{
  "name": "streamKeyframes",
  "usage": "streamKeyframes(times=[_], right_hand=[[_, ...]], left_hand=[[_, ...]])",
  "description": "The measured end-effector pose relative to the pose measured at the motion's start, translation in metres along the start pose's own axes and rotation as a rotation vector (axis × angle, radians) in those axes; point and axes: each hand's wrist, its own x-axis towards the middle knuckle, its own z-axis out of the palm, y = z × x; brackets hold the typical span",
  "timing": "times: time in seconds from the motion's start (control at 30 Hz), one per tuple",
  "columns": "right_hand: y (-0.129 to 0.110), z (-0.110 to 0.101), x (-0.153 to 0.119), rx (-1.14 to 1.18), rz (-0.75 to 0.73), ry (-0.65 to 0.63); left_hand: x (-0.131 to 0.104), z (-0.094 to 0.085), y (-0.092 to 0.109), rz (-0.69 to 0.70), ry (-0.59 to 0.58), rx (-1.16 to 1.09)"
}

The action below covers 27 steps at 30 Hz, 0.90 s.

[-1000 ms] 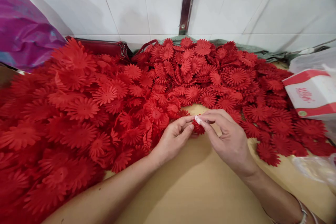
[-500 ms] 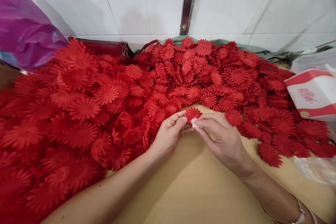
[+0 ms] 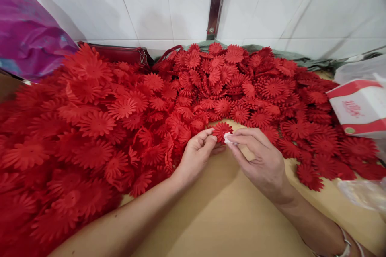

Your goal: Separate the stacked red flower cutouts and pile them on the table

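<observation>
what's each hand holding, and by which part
The left hand pinches a red flower by its left edge; the right hand pinches a small white piece by its right side.

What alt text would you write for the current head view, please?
The left hand holds a red artificial flower, and the right hand pinches a small white piece close to it, over a tan table. Heaped red flowers curve around; behind are a red handbag and white tiled wall.
</observation>
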Motion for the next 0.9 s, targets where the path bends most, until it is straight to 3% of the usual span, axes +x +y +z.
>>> streamKeyframes(times=[0.3, 0.63, 0.73, 0.83, 0.9], right_hand=[[-0.002, 0.005, -0.003, 0.016, -0.005, -0.053], [0.007, 0.000, 0.004, 0.421, 0.458, 0.040], [0.008, -0.003, 0.004, 0.297, 0.376, 0.092], [0.009, -0.005, 0.006, 0.190, 0.231, -0.012], [0.010, -0.007, 0.007, 0.138, 0.209, -0.007]], left_hand=[[-0.003, -0.005, 0.003, -0.052, -0.153, -0.126], [0.001, 0.000, 0.001, -0.019, -0.059, 0.088], [0.000, 0.000, 0.000, -0.022, -0.096, 0.146], [-0.001, 0.000, -0.002, -0.021, -0.132, 0.179], [-0.001, -0.001, -0.003, -0.017, -0.130, 0.181]])
